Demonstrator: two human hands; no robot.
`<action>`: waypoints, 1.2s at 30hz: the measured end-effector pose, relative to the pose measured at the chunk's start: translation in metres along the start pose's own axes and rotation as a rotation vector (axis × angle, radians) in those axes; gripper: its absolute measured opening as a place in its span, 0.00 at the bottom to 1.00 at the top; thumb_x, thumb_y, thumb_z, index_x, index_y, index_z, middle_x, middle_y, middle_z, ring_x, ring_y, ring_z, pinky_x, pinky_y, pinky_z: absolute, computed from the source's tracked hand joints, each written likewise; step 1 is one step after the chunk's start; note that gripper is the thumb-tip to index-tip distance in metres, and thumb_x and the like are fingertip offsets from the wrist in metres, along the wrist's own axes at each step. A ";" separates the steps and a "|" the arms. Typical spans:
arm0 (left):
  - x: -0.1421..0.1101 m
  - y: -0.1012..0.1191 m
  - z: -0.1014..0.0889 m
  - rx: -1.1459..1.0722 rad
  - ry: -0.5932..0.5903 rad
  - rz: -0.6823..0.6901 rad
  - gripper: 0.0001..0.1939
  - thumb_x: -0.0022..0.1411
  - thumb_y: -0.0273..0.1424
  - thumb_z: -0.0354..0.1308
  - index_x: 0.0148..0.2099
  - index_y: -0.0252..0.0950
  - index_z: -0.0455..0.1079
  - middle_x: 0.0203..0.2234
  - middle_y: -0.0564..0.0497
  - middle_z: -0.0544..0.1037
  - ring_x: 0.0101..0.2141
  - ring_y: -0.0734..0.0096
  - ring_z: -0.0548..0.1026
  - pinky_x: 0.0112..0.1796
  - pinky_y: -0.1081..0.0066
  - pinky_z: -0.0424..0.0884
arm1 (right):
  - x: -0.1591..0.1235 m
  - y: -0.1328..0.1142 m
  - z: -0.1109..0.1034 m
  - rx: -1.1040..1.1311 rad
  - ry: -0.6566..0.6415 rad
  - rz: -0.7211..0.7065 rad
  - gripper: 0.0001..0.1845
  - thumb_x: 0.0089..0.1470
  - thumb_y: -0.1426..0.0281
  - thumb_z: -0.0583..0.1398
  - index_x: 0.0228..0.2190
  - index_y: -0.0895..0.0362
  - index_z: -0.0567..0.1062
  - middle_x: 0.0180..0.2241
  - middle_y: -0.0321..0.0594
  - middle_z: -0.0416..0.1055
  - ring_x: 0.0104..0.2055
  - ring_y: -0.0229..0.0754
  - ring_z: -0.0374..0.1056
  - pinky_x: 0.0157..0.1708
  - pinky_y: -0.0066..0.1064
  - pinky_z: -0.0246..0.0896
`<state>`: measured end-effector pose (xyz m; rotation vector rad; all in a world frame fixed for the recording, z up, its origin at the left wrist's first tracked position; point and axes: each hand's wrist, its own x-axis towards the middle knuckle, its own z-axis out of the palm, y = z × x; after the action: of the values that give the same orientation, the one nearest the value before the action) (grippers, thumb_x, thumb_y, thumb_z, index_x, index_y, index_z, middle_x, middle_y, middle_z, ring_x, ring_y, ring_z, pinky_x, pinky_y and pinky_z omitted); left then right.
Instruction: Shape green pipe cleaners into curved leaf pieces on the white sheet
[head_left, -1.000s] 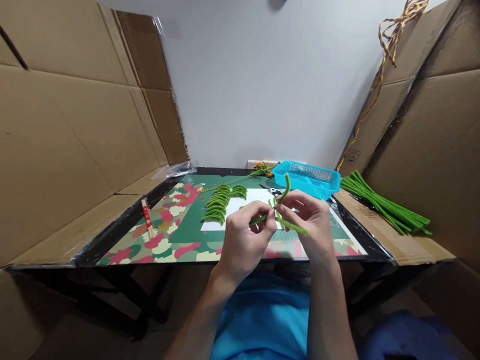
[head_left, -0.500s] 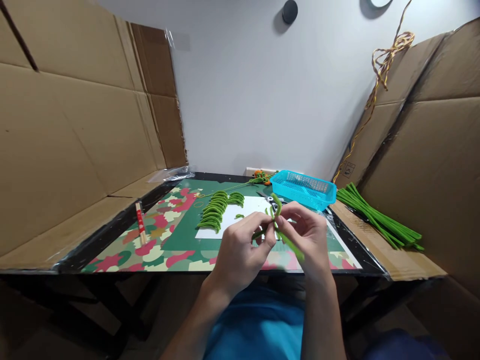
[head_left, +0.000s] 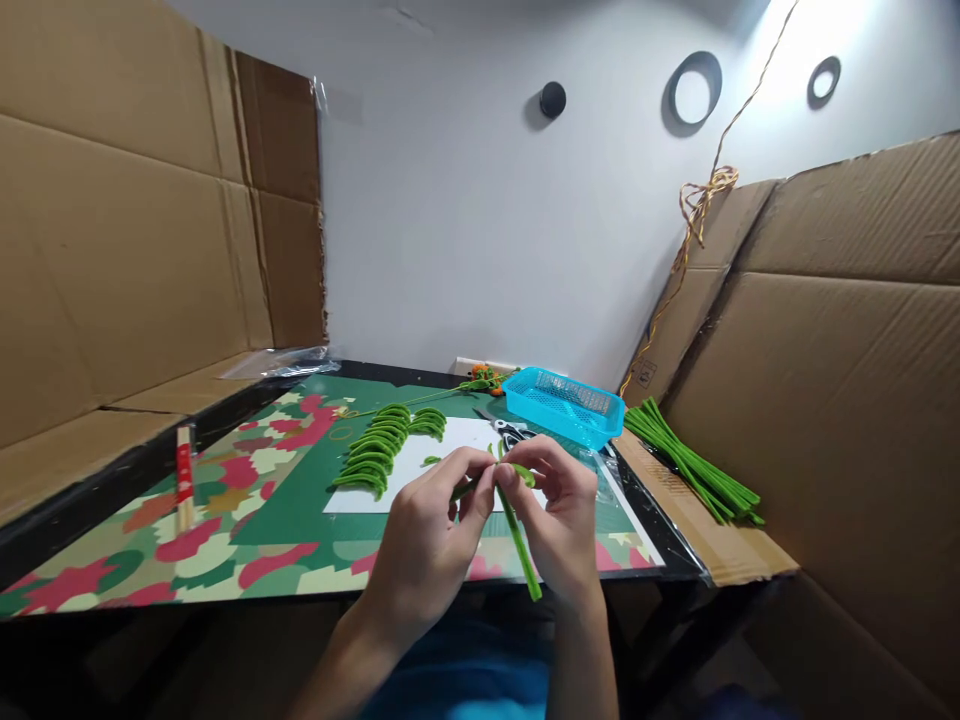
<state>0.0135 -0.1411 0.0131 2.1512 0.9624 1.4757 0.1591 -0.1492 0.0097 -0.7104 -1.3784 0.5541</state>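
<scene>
Head view: close two-handed work on fuzzy green stems (head_left: 520,545), held up above the near part of the surface (head_left: 292,510).
Left hand (head_left: 426,530): fingers pinched narrow on the stems, close to the joint.
Right hand (head_left: 562,515): fingers likewise narrow on the stems, touching the left fingertips.
Joint: hidden by the fingertips — cannot tell how tightly wound.
Long end: slanting down toward the body between the hands; best left free of the right palm.
Pinch: probably best firm in the left, with small turns from the right, close to the joint, to bend there and not farther along.
Curved green pieces (head_left: 375,450): overlapping in a row, partly on the white sheet (head_left: 409,480) — avoid brushing with the left knuckles.
Cutters (head_left: 512,432): lying just beyond the right hand; mind on lowering.
</scene>
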 end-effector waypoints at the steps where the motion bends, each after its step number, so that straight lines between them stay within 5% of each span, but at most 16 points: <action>1: 0.001 0.000 0.000 0.003 0.007 0.003 0.08 0.74 0.35 0.55 0.45 0.39 0.74 0.32 0.54 0.79 0.31 0.71 0.75 0.32 0.74 0.68 | 0.000 0.000 0.001 -0.009 0.014 -0.016 0.09 0.61 0.62 0.68 0.34 0.54 0.78 0.32 0.38 0.74 0.34 0.40 0.70 0.31 0.29 0.65; 11: -0.001 -0.001 0.004 0.146 0.229 0.170 0.04 0.72 0.32 0.60 0.46 0.40 0.74 0.36 0.53 0.82 0.29 0.74 0.77 0.31 0.75 0.70 | -0.001 0.002 0.001 -0.038 0.137 -0.097 0.11 0.59 0.61 0.70 0.31 0.55 0.82 0.29 0.39 0.75 0.31 0.41 0.69 0.29 0.31 0.63; 20: -0.005 -0.003 0.008 0.361 0.202 0.344 0.05 0.72 0.26 0.58 0.48 0.39 0.73 0.38 0.51 0.81 0.36 0.69 0.80 0.38 0.72 0.70 | -0.002 0.003 0.000 -0.045 0.224 -0.053 0.14 0.58 0.62 0.71 0.26 0.57 0.80 0.23 0.36 0.70 0.25 0.36 0.61 0.24 0.29 0.57; 36: 0.000 0.006 0.017 0.060 0.306 0.087 0.07 0.73 0.32 0.56 0.40 0.39 0.74 0.32 0.51 0.80 0.31 0.70 0.77 0.31 0.74 0.72 | -0.004 0.005 0.000 0.039 0.117 -0.118 0.10 0.58 0.61 0.71 0.31 0.54 0.81 0.29 0.41 0.75 0.31 0.41 0.69 0.27 0.31 0.64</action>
<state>0.0317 -0.1439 0.0103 2.0691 1.0347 1.8814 0.1587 -0.1486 0.0035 -0.6159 -1.2876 0.4380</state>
